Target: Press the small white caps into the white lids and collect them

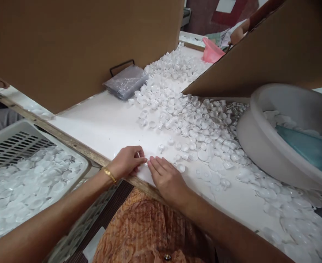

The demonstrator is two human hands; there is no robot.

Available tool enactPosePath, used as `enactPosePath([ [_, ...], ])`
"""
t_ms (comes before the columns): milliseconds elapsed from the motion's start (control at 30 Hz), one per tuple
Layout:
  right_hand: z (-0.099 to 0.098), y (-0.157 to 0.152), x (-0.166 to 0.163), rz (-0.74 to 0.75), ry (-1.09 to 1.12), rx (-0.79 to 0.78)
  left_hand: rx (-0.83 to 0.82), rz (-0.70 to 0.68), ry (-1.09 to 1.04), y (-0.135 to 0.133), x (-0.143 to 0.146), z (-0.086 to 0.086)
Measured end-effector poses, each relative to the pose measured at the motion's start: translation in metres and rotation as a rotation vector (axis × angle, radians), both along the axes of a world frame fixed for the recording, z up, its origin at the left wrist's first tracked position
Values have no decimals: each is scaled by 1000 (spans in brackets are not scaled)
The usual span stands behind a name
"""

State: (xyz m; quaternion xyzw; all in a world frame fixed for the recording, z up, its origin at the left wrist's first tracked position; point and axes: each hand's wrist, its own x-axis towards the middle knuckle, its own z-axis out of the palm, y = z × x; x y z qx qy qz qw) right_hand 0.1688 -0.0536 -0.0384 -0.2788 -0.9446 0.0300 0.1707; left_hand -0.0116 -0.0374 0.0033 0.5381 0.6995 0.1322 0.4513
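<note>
At the table's front edge my left hand (130, 160), with a gold bracelet at the wrist, is closed in a pinch. A small white plastic piece (146, 164) shows in part between my two hands; the fingers cover most of it. My right hand (168, 179) meets it from the other side, fingers pressed together and fingertips on the piece, its thumb hidden. Just beyond lie a few loose white plastic cups (161, 148) and flat white discs (204, 174). A large heap of small white cups (185, 120) spreads behind and to the right.
At left stands a crate (85, 166) full of white pieces. A grey tub (255, 146) holding a teal sheet rests at right. Cardboard panels (75, 47) flank the table (95, 124). Clear plastic packets (126, 81) and a pink container (212, 52) lie farther back. Another person's hand (239, 33) shows behind.
</note>
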Motion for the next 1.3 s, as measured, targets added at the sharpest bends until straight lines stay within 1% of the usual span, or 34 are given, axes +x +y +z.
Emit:
enactPosePath([
  [67,5,4,-24,27,3,-3,206,-23,306,-3,-11,12],
  [100,8,6,-35,32,10,-22,295,-25,424,-3,-15,17],
  [133,12,8,-45,20,21,-55,363,-16,498,-2,-18,22],
  [167,16,10,-52,4,39,-90,409,0,526,0,-18,26],
  [233,25,10,-52,-25,90,-142,468,33,485,6,-14,31],
  [267,28,9,-45,-30,117,-151,494,44,441,10,-9,31],
  [333,30,5,-18,-60,163,-140,543,36,362,14,3,29],
  [367,29,2,1,-103,178,-129,560,14,330,15,10,27],
  [400,27,0,22,-180,194,-114,567,-26,300,15,17,24],
  [433,24,-2,43,-278,206,-87,558,-82,269,14,25,20],
  [500,16,-4,82,-452,162,-30,513,-241,203,8,42,12],
  [533,12,-4,98,-489,105,-12,500,-335,183,5,51,7],
  [567,8,-4,109,-498,46,-4,503,-431,185,2,61,3],
  [633,2,-1,121,-479,-47,3,553,-598,257,-3,80,-5],
  [667,0,0,123,-467,-70,7,581,-655,305,-5,87,-7],
  [700,0,1,123,-458,-77,13,594,-683,342,-5,93,-9],
  [733,1,2,121,-455,-69,19,587,-679,352,-5,97,-10],
  [767,3,3,119,-457,-47,22,560,-643,327,-3,97,-10],
  [833,9,3,115,-477,42,3,437,-505,215,1,92,-10],
  [900,16,4,111,-524,202,-69,282,-356,132,7,81,-9],
  [933,20,5,107,-555,297,-144,227,-301,125,10,76,-10],
  [1000,25,7,98,-616,469,-387,183,-232,170,15,67,-11],
  [1067,27,9,86,-667,603,-683,200,-190,233,18,61,-11],
  [1100,27,10,79,-681,660,-803,218,-171,255,19,58,-11],
  [1133,26,11,71,-687,714,-886,242,-149,269,18,56,-10],
  [1200,23,11,57,-674,806,-981,302,-102,250,15,52,-8],
  [1300,22,13,42,-645,877,-1125,316,-66,89,5,49,-4],
])
